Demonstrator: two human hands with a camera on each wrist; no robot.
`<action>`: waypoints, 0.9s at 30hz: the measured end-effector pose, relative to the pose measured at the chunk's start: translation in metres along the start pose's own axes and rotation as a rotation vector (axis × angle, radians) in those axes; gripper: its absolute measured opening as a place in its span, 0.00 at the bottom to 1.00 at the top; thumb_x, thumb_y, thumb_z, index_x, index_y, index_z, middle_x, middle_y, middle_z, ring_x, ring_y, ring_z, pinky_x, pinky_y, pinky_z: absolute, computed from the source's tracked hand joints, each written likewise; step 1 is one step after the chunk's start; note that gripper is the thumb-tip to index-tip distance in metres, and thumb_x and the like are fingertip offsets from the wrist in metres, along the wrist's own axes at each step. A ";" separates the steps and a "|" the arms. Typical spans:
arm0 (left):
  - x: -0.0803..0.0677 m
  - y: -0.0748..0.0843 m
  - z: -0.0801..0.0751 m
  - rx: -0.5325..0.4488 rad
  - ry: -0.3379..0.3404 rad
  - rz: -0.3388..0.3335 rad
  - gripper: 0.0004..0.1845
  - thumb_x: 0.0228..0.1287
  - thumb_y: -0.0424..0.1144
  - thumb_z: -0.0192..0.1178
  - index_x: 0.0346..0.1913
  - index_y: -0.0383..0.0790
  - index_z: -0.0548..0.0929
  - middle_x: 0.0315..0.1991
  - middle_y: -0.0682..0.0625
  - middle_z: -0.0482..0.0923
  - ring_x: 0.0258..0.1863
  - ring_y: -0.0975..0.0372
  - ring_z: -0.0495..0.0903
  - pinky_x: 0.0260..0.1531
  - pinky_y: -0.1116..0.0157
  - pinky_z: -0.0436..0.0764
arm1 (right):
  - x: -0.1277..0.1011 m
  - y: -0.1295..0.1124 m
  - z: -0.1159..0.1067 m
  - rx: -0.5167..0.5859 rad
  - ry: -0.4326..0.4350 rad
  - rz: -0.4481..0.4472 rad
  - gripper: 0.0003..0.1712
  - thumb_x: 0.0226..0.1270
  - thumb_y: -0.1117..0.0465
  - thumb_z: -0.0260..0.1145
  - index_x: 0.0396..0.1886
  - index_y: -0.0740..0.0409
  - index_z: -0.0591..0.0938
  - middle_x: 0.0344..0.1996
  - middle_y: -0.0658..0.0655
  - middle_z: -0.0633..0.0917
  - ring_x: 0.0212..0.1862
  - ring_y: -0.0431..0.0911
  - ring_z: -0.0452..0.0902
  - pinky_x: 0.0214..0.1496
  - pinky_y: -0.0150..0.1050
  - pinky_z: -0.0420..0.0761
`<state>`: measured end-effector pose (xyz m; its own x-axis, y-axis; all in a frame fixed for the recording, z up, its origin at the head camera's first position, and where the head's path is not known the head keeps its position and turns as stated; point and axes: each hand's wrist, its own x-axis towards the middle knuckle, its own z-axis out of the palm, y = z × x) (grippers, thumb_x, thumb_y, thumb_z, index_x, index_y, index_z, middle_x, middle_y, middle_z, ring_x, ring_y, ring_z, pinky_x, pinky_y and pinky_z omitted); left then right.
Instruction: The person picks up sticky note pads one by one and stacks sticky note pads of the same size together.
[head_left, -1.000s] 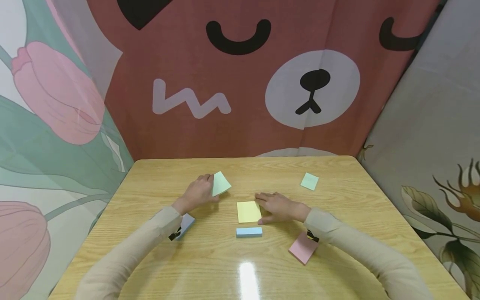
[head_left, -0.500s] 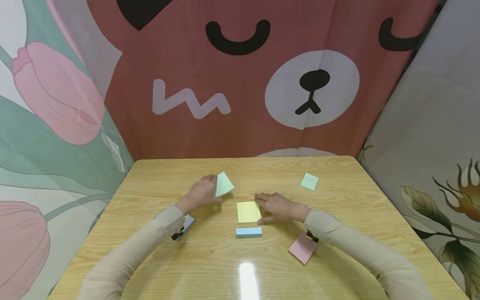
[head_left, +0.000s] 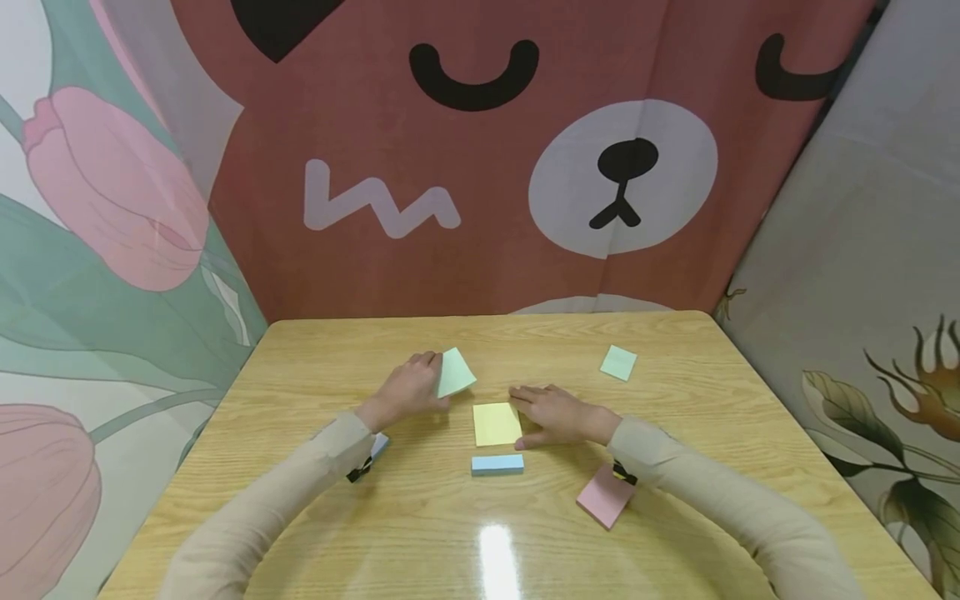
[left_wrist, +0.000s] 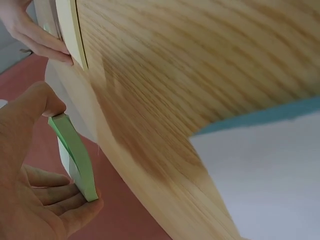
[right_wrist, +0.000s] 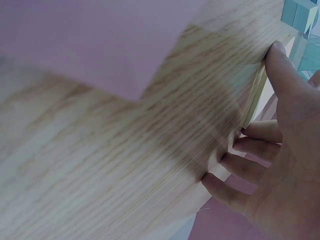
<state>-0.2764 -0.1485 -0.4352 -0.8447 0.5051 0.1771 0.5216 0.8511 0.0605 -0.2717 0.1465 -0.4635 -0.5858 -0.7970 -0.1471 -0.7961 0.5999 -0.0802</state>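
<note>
Pink pad (head_left: 606, 496) and blue pad (head_left: 498, 464) lay nearest on the desk (head_left: 420, 533). Right hand (head_left: 557, 414) rested fingers against the yellow pad (head_left: 497, 423), likely steadying it. Left hand (head_left: 405, 388) pinched the green pad (head_left: 454, 372), tilted off the desk. Another green pad (head_left: 618, 362) sat farther right.

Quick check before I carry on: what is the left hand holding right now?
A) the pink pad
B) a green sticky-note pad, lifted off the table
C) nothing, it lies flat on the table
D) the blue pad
B: the left hand pinches the green pad between thumb and fingers, raised off the table; the left wrist view shows the same grip.
</note>
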 end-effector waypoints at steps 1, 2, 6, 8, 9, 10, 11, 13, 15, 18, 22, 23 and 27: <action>0.000 0.001 0.000 0.003 0.000 0.005 0.41 0.54 0.50 0.71 0.61 0.21 0.71 0.54 0.33 0.76 0.50 0.46 0.78 0.40 0.55 0.83 | 0.000 0.000 0.000 -0.001 -0.001 0.001 0.50 0.69 0.32 0.56 0.74 0.67 0.61 0.74 0.66 0.59 0.73 0.60 0.56 0.67 0.62 0.64; 0.000 0.002 0.001 0.009 0.004 0.013 0.41 0.54 0.50 0.71 0.61 0.21 0.71 0.54 0.33 0.76 0.50 0.46 0.78 0.40 0.55 0.83 | 0.000 0.000 0.000 -0.002 -0.003 0.000 0.50 0.69 0.32 0.56 0.74 0.67 0.61 0.74 0.66 0.59 0.73 0.60 0.56 0.67 0.61 0.64; -0.001 0.005 0.002 0.014 0.010 0.027 0.41 0.55 0.50 0.71 0.62 0.21 0.70 0.55 0.33 0.76 0.51 0.45 0.78 0.41 0.55 0.83 | 0.000 -0.001 0.000 -0.001 -0.006 0.001 0.50 0.69 0.32 0.55 0.74 0.67 0.61 0.74 0.66 0.59 0.73 0.60 0.56 0.67 0.61 0.64; 0.000 0.007 0.003 0.017 0.009 0.031 0.41 0.54 0.50 0.72 0.62 0.22 0.70 0.55 0.33 0.76 0.51 0.46 0.78 0.41 0.55 0.83 | 0.000 -0.001 0.000 0.003 -0.009 0.003 0.50 0.70 0.32 0.55 0.74 0.67 0.61 0.74 0.66 0.59 0.74 0.60 0.55 0.67 0.61 0.63; 0.000 0.008 0.003 0.016 0.008 0.033 0.41 0.54 0.50 0.72 0.62 0.22 0.71 0.55 0.34 0.76 0.51 0.46 0.78 0.41 0.55 0.83 | 0.000 -0.001 0.000 0.005 -0.009 0.004 0.50 0.69 0.32 0.55 0.74 0.67 0.61 0.74 0.66 0.59 0.74 0.60 0.55 0.67 0.61 0.63; 0.000 0.009 0.003 0.012 0.011 0.036 0.41 0.54 0.50 0.72 0.62 0.22 0.71 0.55 0.34 0.76 0.50 0.46 0.78 0.40 0.55 0.83 | -0.001 -0.001 -0.001 0.005 -0.010 0.005 0.50 0.69 0.32 0.55 0.75 0.67 0.61 0.74 0.66 0.59 0.74 0.59 0.55 0.67 0.61 0.63; -0.001 0.010 0.003 0.008 0.013 0.041 0.41 0.53 0.50 0.72 0.61 0.23 0.71 0.54 0.34 0.76 0.50 0.46 0.78 0.40 0.55 0.83 | -0.001 -0.002 -0.001 0.007 -0.010 0.005 0.50 0.69 0.32 0.55 0.75 0.67 0.61 0.74 0.65 0.59 0.74 0.59 0.55 0.67 0.61 0.63; -0.001 0.011 0.003 0.003 0.016 0.053 0.41 0.53 0.50 0.73 0.61 0.23 0.71 0.54 0.34 0.76 0.49 0.47 0.78 0.40 0.55 0.83 | -0.001 -0.002 -0.001 0.008 -0.011 0.005 0.50 0.69 0.32 0.55 0.75 0.67 0.61 0.74 0.65 0.59 0.74 0.59 0.55 0.67 0.61 0.63; -0.001 0.012 0.003 0.003 0.022 0.069 0.41 0.52 0.49 0.73 0.60 0.23 0.72 0.54 0.33 0.76 0.48 0.47 0.79 0.40 0.55 0.83 | -0.001 -0.002 -0.001 0.008 -0.012 0.007 0.50 0.69 0.32 0.55 0.75 0.67 0.61 0.75 0.65 0.59 0.74 0.59 0.55 0.67 0.61 0.63; -0.001 0.013 0.005 0.002 0.026 0.091 0.41 0.51 0.49 0.74 0.61 0.23 0.71 0.55 0.33 0.76 0.49 0.47 0.79 0.40 0.56 0.83 | -0.002 -0.002 -0.001 0.010 -0.012 0.010 0.50 0.70 0.32 0.55 0.75 0.67 0.61 0.75 0.65 0.59 0.74 0.59 0.55 0.67 0.61 0.63; 0.000 0.014 0.006 -0.016 0.026 0.105 0.43 0.51 0.50 0.74 0.63 0.23 0.70 0.56 0.33 0.75 0.50 0.46 0.78 0.42 0.56 0.83 | -0.002 -0.002 -0.002 0.007 -0.008 0.012 0.50 0.69 0.33 0.56 0.74 0.67 0.61 0.74 0.66 0.59 0.74 0.59 0.55 0.67 0.61 0.63; 0.000 0.014 0.007 -0.021 0.023 0.106 0.44 0.51 0.50 0.74 0.63 0.24 0.70 0.57 0.33 0.75 0.51 0.46 0.78 0.43 0.56 0.83 | -0.001 -0.002 -0.002 0.007 -0.010 0.013 0.50 0.69 0.33 0.56 0.75 0.67 0.61 0.74 0.66 0.59 0.74 0.59 0.55 0.67 0.61 0.63; 0.000 0.013 0.007 -0.046 0.011 0.112 0.45 0.50 0.50 0.74 0.65 0.23 0.69 0.59 0.33 0.74 0.52 0.46 0.78 0.45 0.56 0.82 | -0.001 -0.002 -0.003 0.013 -0.008 0.012 0.50 0.69 0.33 0.57 0.74 0.68 0.62 0.74 0.66 0.59 0.74 0.60 0.55 0.67 0.62 0.63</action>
<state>-0.2698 -0.1363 -0.4413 -0.7795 0.5949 0.1961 0.6179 0.7816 0.0851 -0.2700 0.1456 -0.4605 -0.5938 -0.7893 -0.1562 -0.7870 0.6102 -0.0912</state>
